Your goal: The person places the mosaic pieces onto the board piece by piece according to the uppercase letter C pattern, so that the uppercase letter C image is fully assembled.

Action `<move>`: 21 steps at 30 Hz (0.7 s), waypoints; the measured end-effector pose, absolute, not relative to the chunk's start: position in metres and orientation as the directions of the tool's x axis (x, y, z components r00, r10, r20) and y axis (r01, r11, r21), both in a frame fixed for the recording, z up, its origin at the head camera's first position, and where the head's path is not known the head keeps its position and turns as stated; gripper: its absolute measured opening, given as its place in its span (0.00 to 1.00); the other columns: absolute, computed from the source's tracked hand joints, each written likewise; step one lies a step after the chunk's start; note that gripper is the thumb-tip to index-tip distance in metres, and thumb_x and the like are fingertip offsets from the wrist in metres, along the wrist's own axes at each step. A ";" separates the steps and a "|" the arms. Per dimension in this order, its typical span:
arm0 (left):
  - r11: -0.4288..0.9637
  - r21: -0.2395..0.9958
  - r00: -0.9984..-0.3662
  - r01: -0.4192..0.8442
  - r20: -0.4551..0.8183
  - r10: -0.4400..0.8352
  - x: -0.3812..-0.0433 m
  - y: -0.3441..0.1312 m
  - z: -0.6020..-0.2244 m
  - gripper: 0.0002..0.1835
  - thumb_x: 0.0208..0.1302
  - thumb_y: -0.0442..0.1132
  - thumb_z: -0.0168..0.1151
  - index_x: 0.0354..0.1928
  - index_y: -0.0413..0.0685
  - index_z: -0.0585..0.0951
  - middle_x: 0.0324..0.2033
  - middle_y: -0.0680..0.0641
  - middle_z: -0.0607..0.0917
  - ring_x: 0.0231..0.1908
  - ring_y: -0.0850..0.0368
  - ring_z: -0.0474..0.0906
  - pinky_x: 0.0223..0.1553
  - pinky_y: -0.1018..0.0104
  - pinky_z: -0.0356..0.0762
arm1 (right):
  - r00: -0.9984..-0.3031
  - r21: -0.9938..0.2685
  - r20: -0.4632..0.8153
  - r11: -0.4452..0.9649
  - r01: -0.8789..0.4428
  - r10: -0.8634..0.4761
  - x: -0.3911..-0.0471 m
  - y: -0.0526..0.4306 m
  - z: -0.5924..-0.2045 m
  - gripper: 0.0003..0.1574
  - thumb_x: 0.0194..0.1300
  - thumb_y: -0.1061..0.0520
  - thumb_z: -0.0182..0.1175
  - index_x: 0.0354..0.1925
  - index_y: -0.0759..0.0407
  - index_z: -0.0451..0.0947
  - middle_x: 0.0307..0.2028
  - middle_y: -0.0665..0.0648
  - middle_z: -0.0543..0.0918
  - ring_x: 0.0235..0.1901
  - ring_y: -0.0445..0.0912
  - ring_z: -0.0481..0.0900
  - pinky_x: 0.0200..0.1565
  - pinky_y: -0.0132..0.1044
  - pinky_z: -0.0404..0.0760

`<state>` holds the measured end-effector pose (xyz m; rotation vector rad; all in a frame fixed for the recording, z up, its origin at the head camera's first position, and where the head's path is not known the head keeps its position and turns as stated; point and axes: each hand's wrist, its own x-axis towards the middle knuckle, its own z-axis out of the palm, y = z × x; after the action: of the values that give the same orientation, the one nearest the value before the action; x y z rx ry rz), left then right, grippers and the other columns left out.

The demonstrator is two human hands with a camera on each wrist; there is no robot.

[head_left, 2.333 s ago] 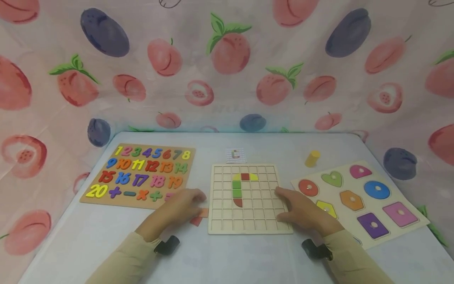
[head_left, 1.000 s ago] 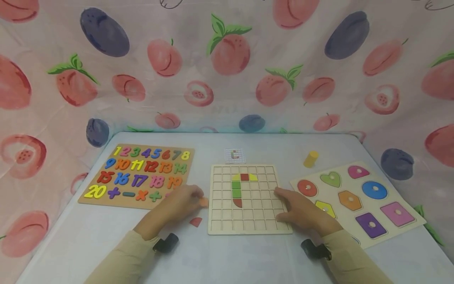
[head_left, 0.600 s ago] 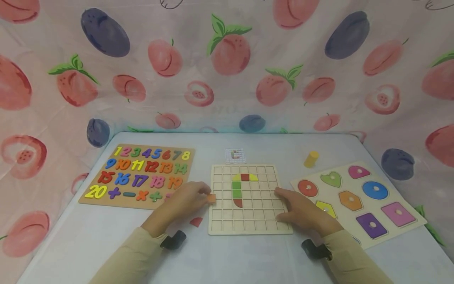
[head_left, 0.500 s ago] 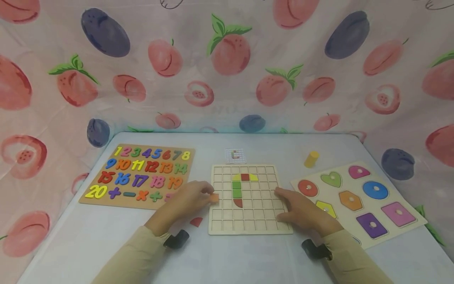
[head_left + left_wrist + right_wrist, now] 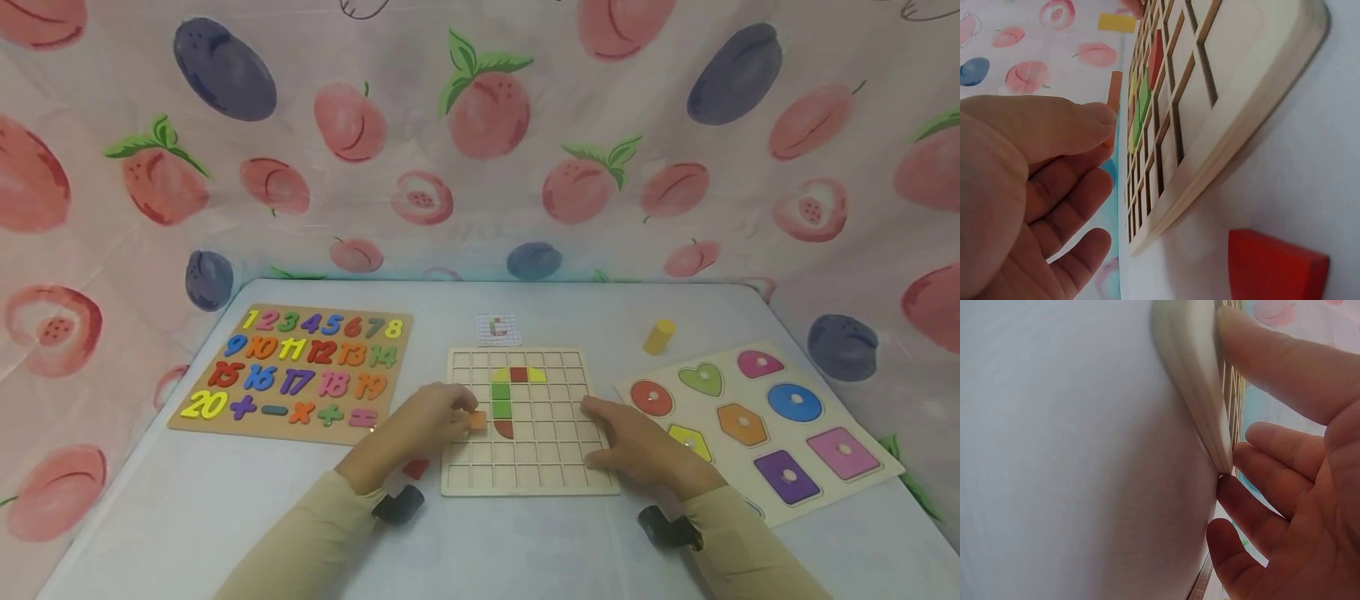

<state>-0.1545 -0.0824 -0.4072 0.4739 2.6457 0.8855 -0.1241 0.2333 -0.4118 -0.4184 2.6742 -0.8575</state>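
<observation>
Between thumb and forefinger my left hand (image 5: pixel 431 417) pinches an orange square tile (image 5: pixel 477 420), held above the left part of a wooden grid board (image 5: pixel 551 477). The left wrist view has the tile (image 5: pixel 1114 87) edge-on, apart from the board. On the grid stand two green tiles (image 5: pixel 501 400), a red square tile (image 5: pixel 518 375), yellow curved tiles (image 5: pixel 537 375) and a red curved tile (image 5: pixel 504 429). My right hand (image 5: pixel 648 446) rests on the board's right edge, thumb and fingers spread. Below my left wrist lies a loose red quarter-round tile (image 5: pixel 1275 265), partly hidden in the head view.
A small pattern card (image 5: pixel 498 329) lies behind the grid board. A number puzzle board (image 5: pixel 281 371) is at the left; a shape puzzle board (image 5: pixel 720 379) is at the right. A yellow cylinder (image 5: pixel 660 337) stands at the back right.
My left hand has picked the orange tile off the table and carried it right, over the grid. The red quarter-round tile stays on the table. My right hand has kept its place.
</observation>
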 end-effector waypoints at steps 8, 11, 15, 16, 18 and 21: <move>0.733 0.622 -0.874 0.276 -0.156 0.461 -0.157 -0.073 -0.408 0.14 0.65 0.38 0.65 0.53 0.46 0.83 0.47 0.50 0.84 0.49 0.53 0.77 0.55 0.55 0.77 | -0.916 -0.589 -0.203 0.790 -0.169 -0.347 -0.124 0.232 -0.411 0.48 0.56 0.59 0.73 0.71 0.65 0.65 0.70 0.65 0.67 0.71 0.61 0.60 0.68 0.58 0.60; 0.721 0.626 -0.865 0.298 -0.142 0.481 -0.157 -0.069 -0.409 0.14 0.65 0.37 0.65 0.53 0.45 0.83 0.47 0.49 0.84 0.49 0.53 0.78 0.55 0.55 0.76 | -0.917 -0.583 -0.206 0.796 -0.164 -0.340 -0.124 0.232 -0.411 0.48 0.56 0.58 0.73 0.71 0.64 0.65 0.70 0.65 0.67 0.71 0.61 0.60 0.68 0.58 0.60; 0.718 0.611 -0.854 0.335 -0.125 0.505 -0.159 -0.065 -0.411 0.13 0.66 0.40 0.66 0.50 0.46 0.83 0.46 0.50 0.84 0.49 0.54 0.78 0.54 0.56 0.77 | -0.918 -0.582 -0.208 0.797 -0.162 -0.338 -0.124 0.233 -0.412 0.48 0.56 0.58 0.74 0.71 0.64 0.65 0.70 0.64 0.67 0.71 0.61 0.60 0.68 0.58 0.60; 0.717 0.611 -0.852 0.336 -0.126 0.507 -0.160 -0.064 -0.412 0.13 0.66 0.40 0.66 0.50 0.46 0.83 0.46 0.50 0.84 0.49 0.54 0.78 0.54 0.56 0.77 | -0.918 -0.582 -0.211 0.798 -0.158 -0.335 -0.125 0.233 -0.412 0.49 0.56 0.58 0.74 0.71 0.64 0.65 0.70 0.64 0.67 0.71 0.61 0.60 0.68 0.58 0.60; 0.715 0.611 -0.850 0.340 -0.126 0.511 -0.160 -0.061 -0.412 0.12 0.66 0.41 0.66 0.49 0.47 0.83 0.45 0.51 0.84 0.48 0.56 0.78 0.53 0.57 0.77 | -0.918 -0.584 -0.211 0.796 -0.157 -0.336 -0.125 0.233 -0.413 0.49 0.56 0.58 0.74 0.71 0.64 0.65 0.70 0.64 0.67 0.71 0.61 0.60 0.68 0.58 0.60; 0.714 0.613 -0.847 0.337 -0.133 0.514 -0.160 -0.057 -0.413 0.12 0.65 0.39 0.65 0.49 0.47 0.83 0.44 0.52 0.84 0.44 0.57 0.77 0.51 0.59 0.78 | -0.917 -0.581 -0.215 0.799 -0.156 -0.336 -0.126 0.234 -0.414 0.49 0.56 0.57 0.73 0.72 0.64 0.64 0.71 0.64 0.67 0.71 0.61 0.60 0.68 0.59 0.60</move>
<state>-0.1596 -0.0570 -0.4125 0.6698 2.6270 0.8554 -0.1258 0.2336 -0.4141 -0.3764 2.6792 -0.8274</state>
